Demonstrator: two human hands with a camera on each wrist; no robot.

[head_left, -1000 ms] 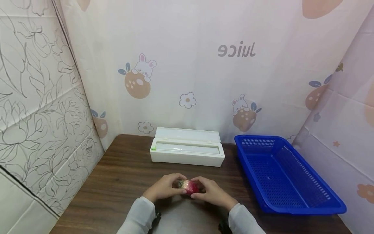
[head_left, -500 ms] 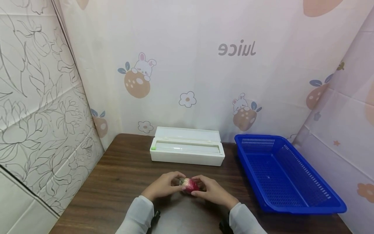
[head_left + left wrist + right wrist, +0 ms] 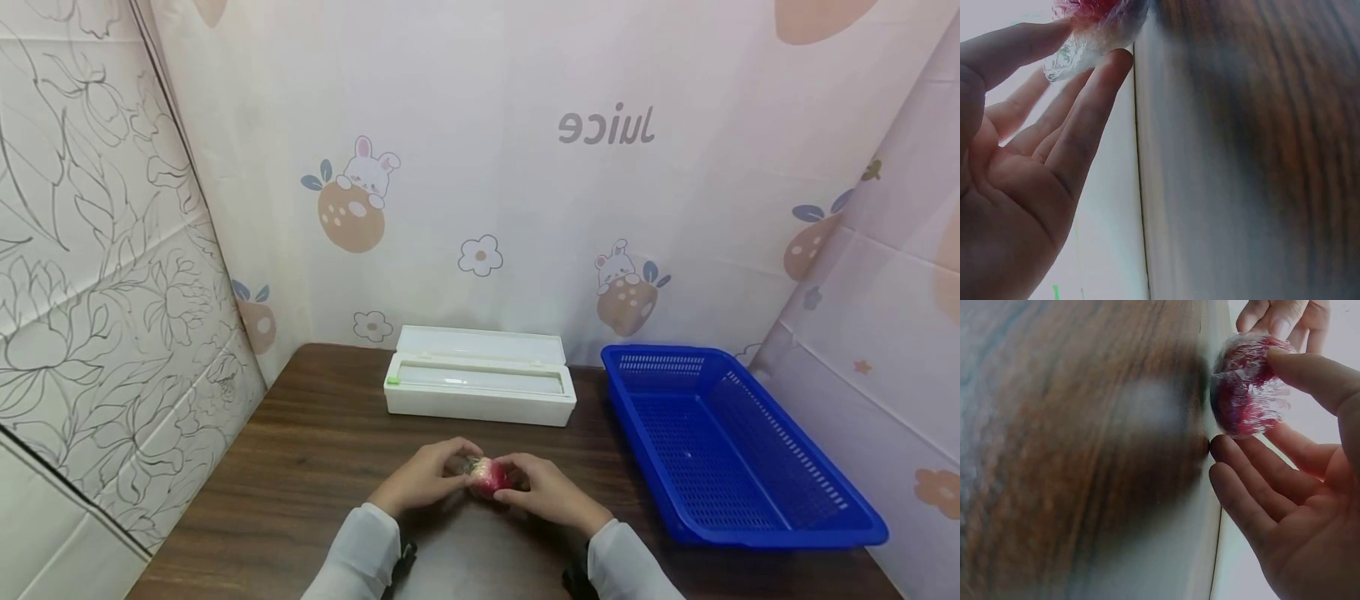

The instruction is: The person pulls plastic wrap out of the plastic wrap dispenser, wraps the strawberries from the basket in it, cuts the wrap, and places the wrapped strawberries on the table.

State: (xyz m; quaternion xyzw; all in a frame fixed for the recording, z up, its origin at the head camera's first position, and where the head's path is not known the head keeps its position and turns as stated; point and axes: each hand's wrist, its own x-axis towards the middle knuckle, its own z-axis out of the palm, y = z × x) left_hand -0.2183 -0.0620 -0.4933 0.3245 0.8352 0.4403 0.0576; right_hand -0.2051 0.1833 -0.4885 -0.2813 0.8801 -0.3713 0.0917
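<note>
A small round red fruit with a yellowish patch (image 3: 489, 477), wrapped in crinkled clear cling film, is held low over the dark wood table (image 3: 322, 467). My left hand (image 3: 427, 477) pinches its left end; in the left wrist view the thumb (image 3: 1035, 40) and index finger meet gathered film there. On the other side, my right hand (image 3: 551, 492) grips the fruit between thumb and fingers. The right wrist view shows the wrapped fruit (image 3: 1247, 387) with the right thumb on top and fingertips under it. The fruit's underside is hidden in the head view.
Behind the hands stands a white cling film dispenser box (image 3: 480, 404) with its lid (image 3: 480, 346) raised and a roll inside. A blue perforated plastic basket (image 3: 652, 467) sits on the right. Printed curtains hang behind the table and along both sides.
The fruit has turned between my hands, so its red side and yellowish patch face differently. My left fingers have shifted slightly on the film; both hands stay in nearly the same place.
</note>
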